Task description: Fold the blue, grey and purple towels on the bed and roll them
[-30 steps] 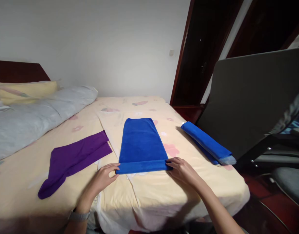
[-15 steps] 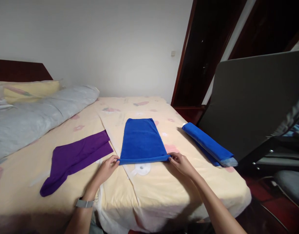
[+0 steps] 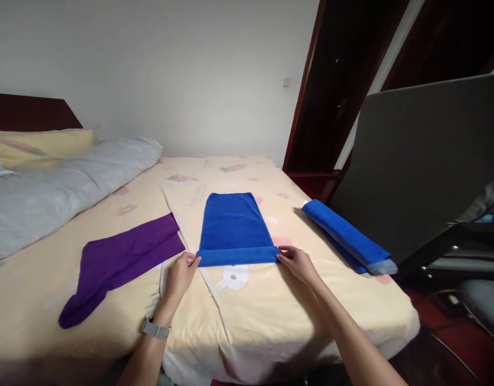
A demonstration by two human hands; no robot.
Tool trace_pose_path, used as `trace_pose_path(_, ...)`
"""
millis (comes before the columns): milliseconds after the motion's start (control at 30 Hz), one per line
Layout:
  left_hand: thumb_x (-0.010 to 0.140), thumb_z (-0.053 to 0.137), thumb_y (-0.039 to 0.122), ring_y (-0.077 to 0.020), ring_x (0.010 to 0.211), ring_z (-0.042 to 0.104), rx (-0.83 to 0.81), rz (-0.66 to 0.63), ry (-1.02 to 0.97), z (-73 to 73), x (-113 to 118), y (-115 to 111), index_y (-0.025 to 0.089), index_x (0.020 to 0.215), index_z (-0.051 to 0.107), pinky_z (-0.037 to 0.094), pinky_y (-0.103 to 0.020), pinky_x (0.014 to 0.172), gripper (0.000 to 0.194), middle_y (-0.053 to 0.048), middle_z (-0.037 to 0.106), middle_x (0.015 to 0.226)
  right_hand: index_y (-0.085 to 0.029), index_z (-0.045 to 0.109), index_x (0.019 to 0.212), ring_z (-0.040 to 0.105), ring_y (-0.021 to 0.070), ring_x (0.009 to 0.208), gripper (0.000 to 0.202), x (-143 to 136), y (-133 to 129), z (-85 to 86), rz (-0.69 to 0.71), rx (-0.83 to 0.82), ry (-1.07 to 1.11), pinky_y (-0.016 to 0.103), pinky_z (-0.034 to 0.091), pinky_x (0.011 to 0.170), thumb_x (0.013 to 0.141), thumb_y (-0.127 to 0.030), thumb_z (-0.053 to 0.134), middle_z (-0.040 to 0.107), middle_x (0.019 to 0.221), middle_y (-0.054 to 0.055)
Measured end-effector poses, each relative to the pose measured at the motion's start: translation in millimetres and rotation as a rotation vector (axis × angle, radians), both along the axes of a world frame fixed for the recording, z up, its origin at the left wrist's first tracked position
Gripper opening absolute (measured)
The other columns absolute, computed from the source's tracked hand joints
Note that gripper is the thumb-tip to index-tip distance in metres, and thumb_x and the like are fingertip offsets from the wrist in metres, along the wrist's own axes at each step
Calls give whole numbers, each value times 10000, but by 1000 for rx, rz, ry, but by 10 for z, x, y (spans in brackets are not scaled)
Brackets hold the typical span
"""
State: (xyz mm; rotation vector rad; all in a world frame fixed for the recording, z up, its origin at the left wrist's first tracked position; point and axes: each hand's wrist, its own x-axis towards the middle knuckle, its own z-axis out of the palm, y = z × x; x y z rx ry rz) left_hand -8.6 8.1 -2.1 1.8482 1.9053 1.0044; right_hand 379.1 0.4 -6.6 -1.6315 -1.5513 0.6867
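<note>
A blue towel lies flat on the bed, its near edge turned over into a narrow band that runs from side to side. My left hand pinches the left end of that band between thumb and fingers. At the right end, my right hand pinches the other corner in the same way. To the left of my left hand lies a purple cloth, long and uneven in outline. Off to the right rests a folded blue cloth bundle with something clear, like plastic, showing at its near end.
The bed has a pale yellow sheet with printed shapes. A grey quilt and a yellow pillow are at the left. A large dark grey panel stands beyond the bed's right side, near a dark door.
The turned-over band at the towel's near edge has become wider and flatter. Both hands keep hold of its ends and have shifted only slightly.
</note>
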Motion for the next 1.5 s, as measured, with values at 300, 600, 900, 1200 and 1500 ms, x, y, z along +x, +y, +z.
trace_pose_path(300,844,574,450,-244,832,725,-129,-21,24,147,-3,-20,201,770,718,455,-266,661,296,-79,785,833,-209,766,736,717,263,820,254,-54,7,109,-76,-82,-57,285,480,676,847,-364,597,767,790,51)
trace_pose_path(600,773,630,400,-218,762,689,-143,-1,-100,121,2,82,211,667,626,448,-257,656,216,-27,727,703,-192,679,681,698,223,706,193,-74,111,78,-142,-127,26,256,470,599,780,-357,659,733,700,65)
trace_pose_path(900,632,712,590,-203,637,705,-227,-47,-507,90,-11,137,156,701,625,557,-298,655,447,-51,708,633,-171,615,769,586,126,461,194,-76,158,-54,-155,-228,354,196,447,431,792,-357,663,667,573,23)
trace_pose_path(1200,541,818,541,-214,765,704,-161,-66,-669,210,15,-13,137,673,667,575,-317,759,451,-58,721,712,-157,632,708,630,143,557,187,-62,143,7,-132,-145,544,216,525,536,695,-319,723,658,592,16)
trace_pose_path(1500,639,764,511,-194,697,685,-193,-123,-568,232,-92,-311,148,697,663,534,-276,671,381,-41,713,675,-166,594,630,595,132,503,203,93,-115,-28,-58,-158,540,213,488,500,641,-295,751,628,540,2)
